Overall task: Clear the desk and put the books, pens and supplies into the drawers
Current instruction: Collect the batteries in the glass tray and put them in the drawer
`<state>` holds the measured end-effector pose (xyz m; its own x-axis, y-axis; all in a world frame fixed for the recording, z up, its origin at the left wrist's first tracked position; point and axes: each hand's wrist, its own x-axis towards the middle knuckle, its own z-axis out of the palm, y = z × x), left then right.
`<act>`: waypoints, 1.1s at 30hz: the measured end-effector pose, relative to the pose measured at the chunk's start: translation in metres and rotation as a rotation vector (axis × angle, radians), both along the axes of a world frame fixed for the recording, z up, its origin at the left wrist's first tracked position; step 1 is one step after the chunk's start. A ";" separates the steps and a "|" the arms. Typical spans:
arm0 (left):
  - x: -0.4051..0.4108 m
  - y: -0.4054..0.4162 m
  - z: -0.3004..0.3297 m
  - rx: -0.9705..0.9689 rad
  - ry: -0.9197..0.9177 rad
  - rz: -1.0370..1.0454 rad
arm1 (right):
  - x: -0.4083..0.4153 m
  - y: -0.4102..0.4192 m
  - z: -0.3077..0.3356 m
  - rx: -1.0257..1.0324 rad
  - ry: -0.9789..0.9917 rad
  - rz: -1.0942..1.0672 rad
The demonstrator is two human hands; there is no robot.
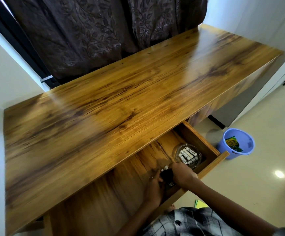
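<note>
Inside the open drawer (205, 142), both hands' fingers (176, 167) grip a dark object (217, 174); batteries (187, 155) lie beside.

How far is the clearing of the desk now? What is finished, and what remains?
Mostly done: the desk top shows nothing on it. The open drawer already holds a glass dish of white batteries. In hand: both the left hand and the right hand grip a small dark object, too blurred to identify, inside the drawer. Left: release it and close the drawer.
</note>
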<state>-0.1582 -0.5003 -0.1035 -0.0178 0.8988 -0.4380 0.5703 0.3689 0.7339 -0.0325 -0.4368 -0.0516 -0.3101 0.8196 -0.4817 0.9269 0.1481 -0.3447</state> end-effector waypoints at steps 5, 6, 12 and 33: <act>-0.002 -0.001 0.002 0.005 0.020 -0.010 | 0.000 0.001 0.000 0.005 -0.004 0.018; -0.002 -0.001 0.001 0.009 0.021 -0.010 | 0.000 0.001 0.000 0.003 -0.006 0.018; -0.002 0.000 0.002 0.001 0.018 0.006 | 0.000 0.001 -0.003 0.002 -0.010 0.013; -0.017 -0.023 0.057 0.429 0.182 -0.208 | 0.033 -0.036 0.001 0.564 0.285 0.340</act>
<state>-0.1755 -0.5234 -0.0468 0.1392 0.9896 -0.0355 0.7321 -0.0787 0.6766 0.0002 -0.4724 -0.0507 -0.6434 0.7553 0.1247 0.6829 0.6399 -0.3522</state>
